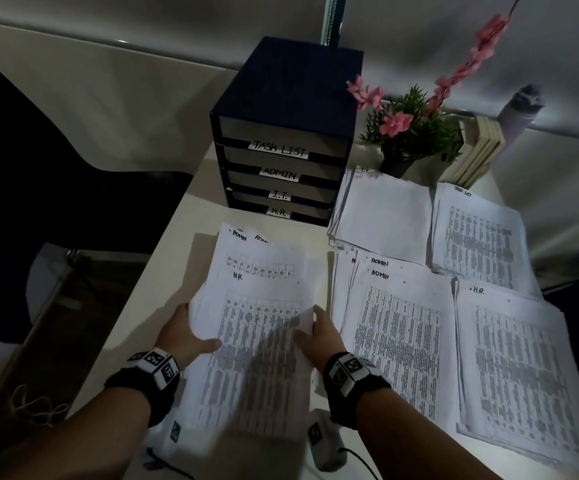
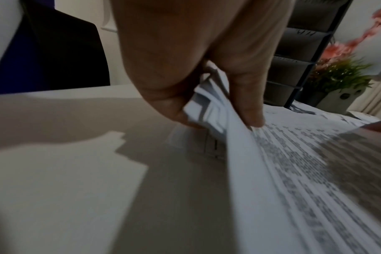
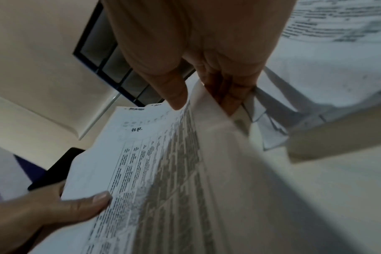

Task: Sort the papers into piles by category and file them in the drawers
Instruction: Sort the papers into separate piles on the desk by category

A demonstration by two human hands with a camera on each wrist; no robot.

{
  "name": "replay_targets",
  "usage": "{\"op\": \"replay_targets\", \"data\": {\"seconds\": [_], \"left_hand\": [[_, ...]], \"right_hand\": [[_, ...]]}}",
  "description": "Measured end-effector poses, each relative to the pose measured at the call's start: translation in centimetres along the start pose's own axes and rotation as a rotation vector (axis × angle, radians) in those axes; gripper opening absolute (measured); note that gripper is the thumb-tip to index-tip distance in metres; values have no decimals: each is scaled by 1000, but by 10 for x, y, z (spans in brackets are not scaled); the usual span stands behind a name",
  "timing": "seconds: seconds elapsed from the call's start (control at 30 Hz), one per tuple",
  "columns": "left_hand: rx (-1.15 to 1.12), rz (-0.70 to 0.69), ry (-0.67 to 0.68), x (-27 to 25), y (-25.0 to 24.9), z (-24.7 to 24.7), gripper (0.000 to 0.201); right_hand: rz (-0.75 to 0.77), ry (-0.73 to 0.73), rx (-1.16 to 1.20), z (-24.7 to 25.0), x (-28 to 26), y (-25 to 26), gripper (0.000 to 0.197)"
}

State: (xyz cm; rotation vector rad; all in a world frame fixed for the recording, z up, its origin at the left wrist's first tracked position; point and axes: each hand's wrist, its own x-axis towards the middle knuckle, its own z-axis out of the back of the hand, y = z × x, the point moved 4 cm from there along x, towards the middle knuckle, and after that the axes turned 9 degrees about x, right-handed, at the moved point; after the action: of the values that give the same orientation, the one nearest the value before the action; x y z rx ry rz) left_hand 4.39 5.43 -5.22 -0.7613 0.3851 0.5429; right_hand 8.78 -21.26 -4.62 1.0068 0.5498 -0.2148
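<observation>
Nearest, left hand gripping left edge of stack, thumb on top, fingers curled beneath; right hand pinching right edge of top sheet marked H.R., thumb above, fingers under, edge lifted. Stack raised just off counter, sheets marked ADMIN showing at its far end. Right of stack, lying flat: ADMIN pile, then H.R. pile, edges touching. Beyond those, blank-topped pile and TASK LIST pile. Farther back, dark drawers, all closed, labelled top down TASK LIST, ADMIN, I.T., H.R. Right of drawers, plant with pink flowers, then books, standing
</observation>
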Motion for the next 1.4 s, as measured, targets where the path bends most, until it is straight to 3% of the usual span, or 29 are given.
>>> {"op": "replay_targets", "data": {"seconds": [0.13,0.3,0.37,0.53,0.63,0.67,0.77,1.0,1.23,1.4], "left_hand": [[-90,-15,43,-5,8,-7,69],[19,-11,-138,1,5,10,36],[40,-31,-128,6,4,13,35],[-98,91,104,13,-2,3,41],[-124,37,212,14,-9,-7,64],[-84,-2,220,14,-12,-8,62],[12,-66,98,11,-24,0,49],[126,-111,-291,3,-59,49,33],[56,-229,-386,-15,-106,60,7],[52,-300,-353,-30,-141,42,21]], "right_hand": [[-43,-105,18,1,1,-2,37],[-17,-298,-137,22,4,5,18],[-30,-339,-140,31,6,6,17],[-49,-359,-79,47,7,0,16],[-62,-302,-111,44,4,-6,25],[-63,-288,-110,42,3,-9,27],[-56,-309,-126,49,-4,-10,35],[-94,-474,99,100,-7,-10,17],[-119,-748,186,163,-36,-50,11],[-209,-872,219,213,-61,-93,24]]}}
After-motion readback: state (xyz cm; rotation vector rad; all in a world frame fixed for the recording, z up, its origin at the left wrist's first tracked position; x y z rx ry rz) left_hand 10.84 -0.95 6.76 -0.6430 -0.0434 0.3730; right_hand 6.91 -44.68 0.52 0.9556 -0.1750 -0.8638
